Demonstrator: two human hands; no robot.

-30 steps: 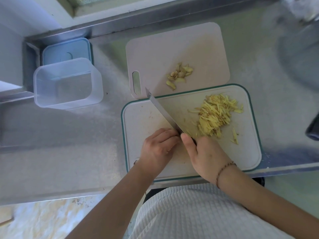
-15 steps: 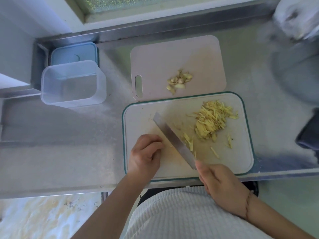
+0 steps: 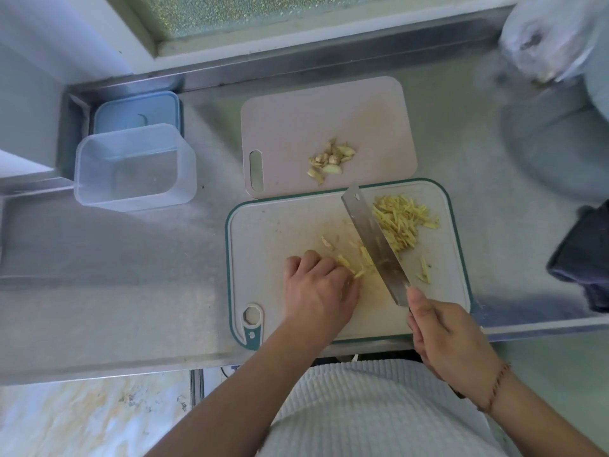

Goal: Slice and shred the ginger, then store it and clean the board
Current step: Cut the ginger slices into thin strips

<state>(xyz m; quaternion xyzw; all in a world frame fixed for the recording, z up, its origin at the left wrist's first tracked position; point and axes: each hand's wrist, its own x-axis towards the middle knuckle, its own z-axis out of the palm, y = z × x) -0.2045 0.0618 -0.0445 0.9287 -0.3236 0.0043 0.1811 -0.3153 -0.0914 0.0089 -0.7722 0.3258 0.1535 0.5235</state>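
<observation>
Far left on my steel counter [image 3: 131,291]: clear tub [image 3: 133,166], open, blue lid [image 3: 138,110] flat behind it. Centre: pink board [image 3: 313,127] carrying ginger trimmings [image 3: 329,158]. Just in front, teal-rimmed board [image 3: 263,232]. My left hand [image 3: 318,291] sits on it, fingers curled over a few ginger strips [image 3: 354,268]; a pinch, I think, view is soft. Cleaver [image 3: 372,240] slants across the board beside the shredded ginger pile [image 3: 403,221]. My right hand [image 3: 451,344] grasps its handle. Dark cloth [image 3: 586,255] far right.
</observation>
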